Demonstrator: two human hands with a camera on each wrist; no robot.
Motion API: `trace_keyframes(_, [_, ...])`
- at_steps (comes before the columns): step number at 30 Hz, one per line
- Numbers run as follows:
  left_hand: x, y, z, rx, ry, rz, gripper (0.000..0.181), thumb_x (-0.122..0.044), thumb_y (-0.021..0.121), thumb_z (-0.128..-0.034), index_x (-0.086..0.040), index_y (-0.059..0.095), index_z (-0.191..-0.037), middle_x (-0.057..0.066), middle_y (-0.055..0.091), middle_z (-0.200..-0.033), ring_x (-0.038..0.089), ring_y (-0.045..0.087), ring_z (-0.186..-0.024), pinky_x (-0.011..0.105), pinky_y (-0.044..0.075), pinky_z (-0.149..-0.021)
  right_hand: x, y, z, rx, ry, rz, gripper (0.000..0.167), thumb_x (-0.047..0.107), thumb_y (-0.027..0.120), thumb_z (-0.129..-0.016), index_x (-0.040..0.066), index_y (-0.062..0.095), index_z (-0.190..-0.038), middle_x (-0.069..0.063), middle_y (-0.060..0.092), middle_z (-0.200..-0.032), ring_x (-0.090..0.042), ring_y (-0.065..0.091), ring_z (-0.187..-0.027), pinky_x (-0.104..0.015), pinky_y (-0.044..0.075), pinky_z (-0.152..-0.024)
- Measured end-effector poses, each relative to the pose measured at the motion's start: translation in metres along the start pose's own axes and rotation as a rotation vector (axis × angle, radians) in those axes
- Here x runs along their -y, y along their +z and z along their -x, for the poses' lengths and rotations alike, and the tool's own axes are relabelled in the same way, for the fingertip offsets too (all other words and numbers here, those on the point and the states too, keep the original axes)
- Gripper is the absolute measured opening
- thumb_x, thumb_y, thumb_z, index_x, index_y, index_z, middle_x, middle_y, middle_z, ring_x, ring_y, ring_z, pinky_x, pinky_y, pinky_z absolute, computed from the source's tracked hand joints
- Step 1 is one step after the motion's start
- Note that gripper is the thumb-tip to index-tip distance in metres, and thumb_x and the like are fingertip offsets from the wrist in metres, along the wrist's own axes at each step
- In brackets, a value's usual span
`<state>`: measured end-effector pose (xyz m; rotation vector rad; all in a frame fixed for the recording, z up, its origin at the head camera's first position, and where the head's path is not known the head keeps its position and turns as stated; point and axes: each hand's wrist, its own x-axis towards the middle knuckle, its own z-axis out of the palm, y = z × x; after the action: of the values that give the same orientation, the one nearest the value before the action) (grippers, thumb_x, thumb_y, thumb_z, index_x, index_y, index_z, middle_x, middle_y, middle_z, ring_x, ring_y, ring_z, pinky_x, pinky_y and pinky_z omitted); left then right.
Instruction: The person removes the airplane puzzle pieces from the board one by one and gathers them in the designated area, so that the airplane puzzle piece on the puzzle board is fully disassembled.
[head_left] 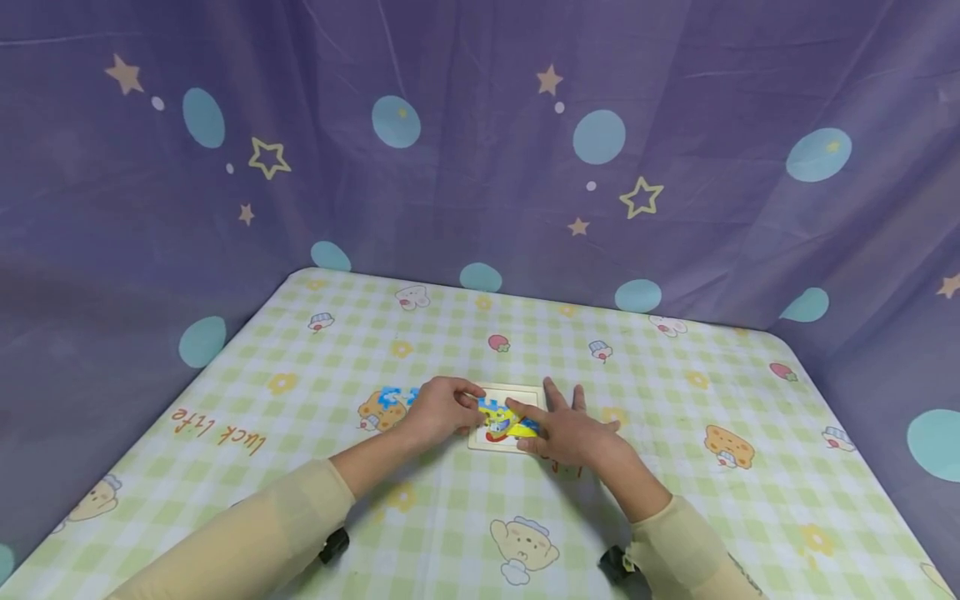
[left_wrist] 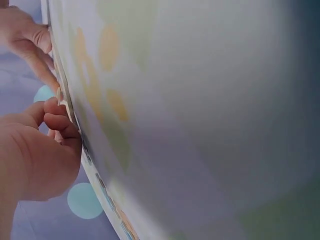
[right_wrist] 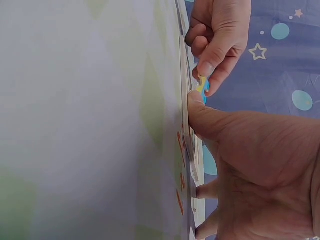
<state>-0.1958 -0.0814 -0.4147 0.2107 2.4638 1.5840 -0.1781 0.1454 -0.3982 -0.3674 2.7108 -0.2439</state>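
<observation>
Left grip (head_left: 444,407) pinches one puzzle piece (right_wrist: 203,84); right grip (head_left: 573,431), spread, touches more pieces (head_left: 522,431); pushing hard might pop them loose.

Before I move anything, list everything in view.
Wooden tray: one, pale, lower centre
Pinched puzzle piece: one, yellow and blue, at the tray
Other puzzle pieces: uncountable, yellow, blue, red, at the tray
Loose pieces: uncountable, blue, left of the tray
Tablecloth: one, green-and-white checks with prints, under the tray
Patterned curtain: at least one, purple, behind the tablecloth
Sleeves: two, beige, bottom
Wrist devices: two, black, beside the sleeves
Left hand: one, bare, pinching that piece
Right hand: one, bare, tray's right side
</observation>
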Motion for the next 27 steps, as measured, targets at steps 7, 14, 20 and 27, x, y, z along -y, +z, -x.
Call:
trace_keyframes(7, [0.000,-0.007,0.001,-0.007,-0.042,0.052,0.032,-0.003,0.080,-0.0827,-0.002,0.072,-0.114,0.006,0.069,-0.084,0.017,0.063,-0.060,0.027,0.052,-0.058,-0.001,0.000,0.001,-0.005,-0.003,-0.001,0.063,0.058,0.057,-0.097,0.054,0.030,-0.154,-0.012,0.000,-0.169,-0.054,-0.003,-0.148,-0.092,0.019,-0.082])
trace_keyframes(14, [0.001,-0.017,0.002,0.018,-0.067,0.107,0.034,-0.006,0.079,-0.0846,-0.003,0.071,-0.118,0.007,0.071,-0.087,0.017,0.062,-0.061,0.027,0.050,-0.056,0.000,0.000,0.001,-0.001,0.003,-0.012,0.064,0.057,0.057,-0.096,0.054,0.031,-0.154,-0.011,0.000,-0.169,-0.053,-0.004,-0.148,-0.092,0.018,-0.083])
trace_keyframes(20, [0.002,-0.023,0.004,0.039,-0.046,0.093,0.035,-0.009,0.079,-0.0859,-0.003,0.070,-0.119,0.006,0.070,-0.087,0.017,0.060,-0.060,0.028,0.049,-0.056,0.000,-0.001,0.000,-0.002,0.009,-0.009,0.064,0.057,0.058,-0.096,0.054,0.030,-0.154,-0.011,0.000,-0.169,-0.053,-0.004,-0.148,-0.092,0.018,-0.083])
trace_keyframes(27, [0.005,-0.031,0.010,0.030,-0.029,0.085,0.034,-0.010,0.079,-0.0860,-0.004,0.071,-0.118,0.006,0.070,-0.084,0.018,0.054,-0.057,0.028,0.045,-0.055,0.000,-0.001,0.001,0.002,0.010,-0.013,0.064,0.057,0.058,-0.096,0.053,0.031,-0.154,-0.011,0.001,-0.169,-0.053,-0.003,-0.148,-0.092,0.017,-0.084])
